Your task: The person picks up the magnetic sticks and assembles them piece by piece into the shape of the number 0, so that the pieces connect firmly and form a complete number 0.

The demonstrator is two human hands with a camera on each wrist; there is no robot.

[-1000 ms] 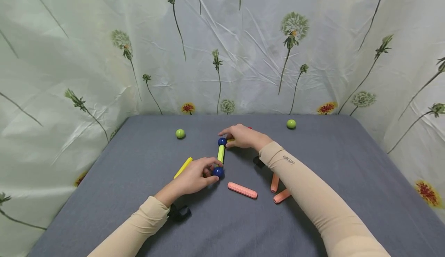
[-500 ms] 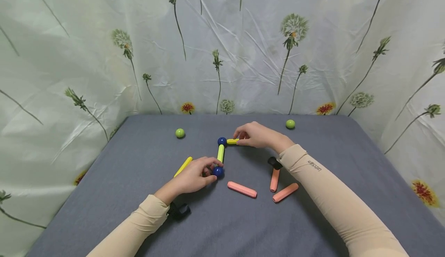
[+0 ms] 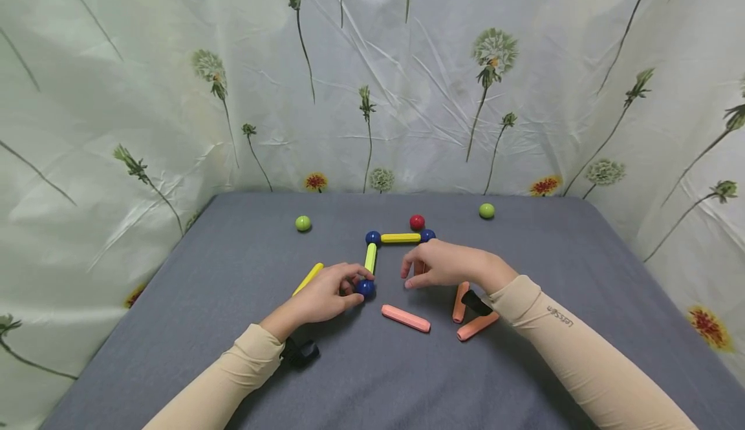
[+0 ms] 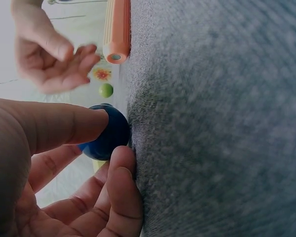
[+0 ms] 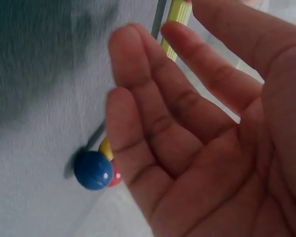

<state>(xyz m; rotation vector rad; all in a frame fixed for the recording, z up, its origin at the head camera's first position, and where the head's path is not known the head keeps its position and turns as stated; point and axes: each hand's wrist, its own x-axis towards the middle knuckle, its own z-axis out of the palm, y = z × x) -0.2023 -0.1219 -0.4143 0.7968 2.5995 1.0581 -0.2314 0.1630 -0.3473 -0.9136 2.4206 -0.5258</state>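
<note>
My left hand (image 3: 328, 293) pinches the near blue ball (image 3: 365, 288) between thumb and fingers; the left wrist view shows this ball (image 4: 112, 137) close to the cloth. A yellow-green rod (image 3: 370, 258) runs from it to a second blue ball (image 3: 373, 238). From there a yellow rod (image 3: 400, 238) extends right to a third blue ball (image 3: 427, 235), partly covered by my right hand. That right hand (image 3: 451, 264) hovers over the table with loosely bent fingers and holds nothing. Its palm (image 5: 207, 163) looks bare in the right wrist view.
A red ball (image 3: 416, 222) sits just behind the yellow rod. Green balls (image 3: 302, 223) (image 3: 486, 211) lie farther back. Pink rods (image 3: 406, 319) (image 3: 477, 326) (image 3: 460, 304) lie in front and to the right. Another yellow rod (image 3: 307, 279) lies beside my left hand.
My right hand slid right along the yellow rod, left it, and came nearer to me. The third blue ball and red ball came into fuller view. My left hand stayed on its ball.
</note>
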